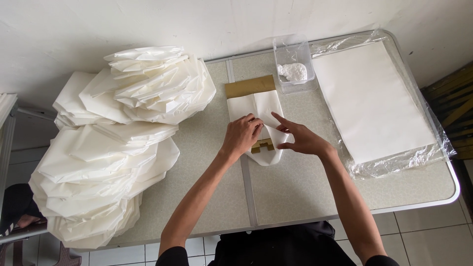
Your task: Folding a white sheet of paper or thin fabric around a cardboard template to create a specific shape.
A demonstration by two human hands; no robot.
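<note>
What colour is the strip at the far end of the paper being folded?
Gold-brown strip on the white paper, seen in the head view.

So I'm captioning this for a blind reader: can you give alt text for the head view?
Two hands, left hand and right hand, press folds into a white paper bag over a brown form on a folding table. Finished bags pile left; flat sheets and a glue tub sit right.
</note>
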